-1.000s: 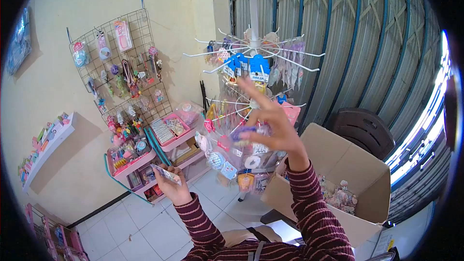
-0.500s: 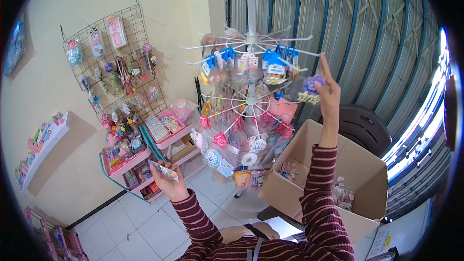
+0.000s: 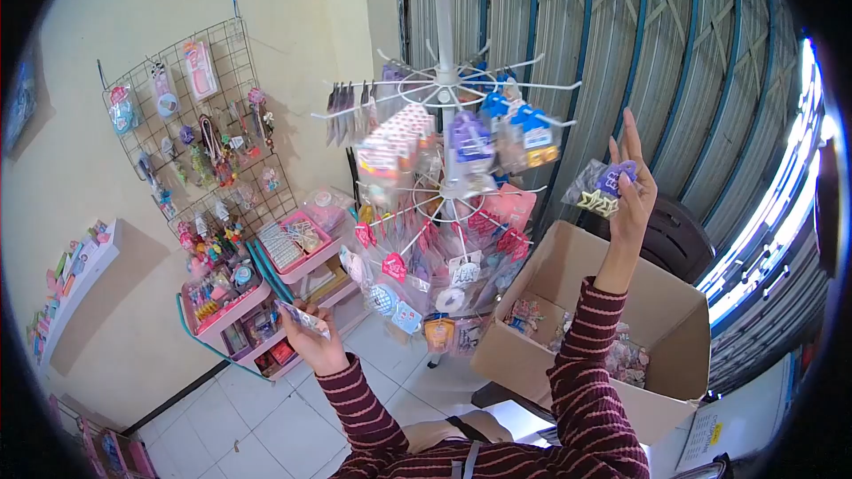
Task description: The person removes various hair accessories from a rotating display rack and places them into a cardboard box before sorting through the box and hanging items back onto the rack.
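Note:
My right hand (image 3: pixel 633 204) is raised to the right of a white tiered display rack (image 3: pixel 445 89). Between its fingers is a small clear packet (image 3: pixel 600 188) with a purple card and pale star shapes; other fingers stretch upward, apart from the rack. Packets with blue cards (image 3: pixel 530 131), a purple-card packet (image 3: pixel 470 140) and pink-patterned packets (image 3: pixel 396 144) hang on the rack's upper hooks. My left hand (image 3: pixel 317 344), lower left of the rack, grips a small flat packet (image 3: pixel 304 319).
A cardboard box (image 3: pixel 657 302) with packets inside stands below my right hand. Left are a wire grid (image 3: pixel 191 62) with hanging trinkets, a pink tiered cart (image 3: pixel 232 315) and a white wall shelf (image 3: pixel 84 288). A metal folding shutter (image 3: pixel 612 35) stands behind.
The upper tier of the rack has turned, bringing different packets to the front. My right hand has moved right, away from the hook, with the purple-card packet. My left hand has barely moved.

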A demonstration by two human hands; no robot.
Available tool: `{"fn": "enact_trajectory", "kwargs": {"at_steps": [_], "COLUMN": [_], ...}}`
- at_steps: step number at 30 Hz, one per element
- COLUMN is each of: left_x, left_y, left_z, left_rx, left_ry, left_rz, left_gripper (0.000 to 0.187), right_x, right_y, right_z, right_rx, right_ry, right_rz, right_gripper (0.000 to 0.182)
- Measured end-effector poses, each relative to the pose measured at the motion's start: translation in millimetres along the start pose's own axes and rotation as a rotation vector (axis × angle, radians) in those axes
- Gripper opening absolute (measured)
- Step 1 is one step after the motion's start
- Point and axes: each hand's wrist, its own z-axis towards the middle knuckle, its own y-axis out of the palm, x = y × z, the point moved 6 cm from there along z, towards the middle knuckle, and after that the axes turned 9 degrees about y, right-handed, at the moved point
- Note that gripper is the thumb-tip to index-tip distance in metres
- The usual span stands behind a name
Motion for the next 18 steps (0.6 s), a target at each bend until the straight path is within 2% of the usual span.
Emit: {"fn": "enact_trajectory", "kwargs": {"at_steps": [3,6,8,18], "left_x": [1.5,7.7,12.7,17.3], "left_y": [3.4,0.7,0.2,-7.5], "left_z": [-0.2,-0.2,2.3,10.4], "left_rx": [-0.054,0.071,-0.009,-0.021], "left_ry": [-0.008,0.030,0.039,0.054], "left_rz": [0.017,0.010,0.018,-0.019], "left_gripper": [0.025,0.025,0.024,0.022], "right_x": [-5.2,-8.5,-7.5,-12.7], "right_y": [15.2,29.2,34.0,56.4], "right_z": [-3.2,-5.6,-6.5,-16.8], "right_rx": [-0.077,-0.122,-0.134,-0.202], "right_ry": [-0.041,-0.046,-0.053,-0.068], "right_rz": [0.009,-0.010,-0.004,0.035], "right_gripper": [0.015,0.016,0.017,0.019]}}
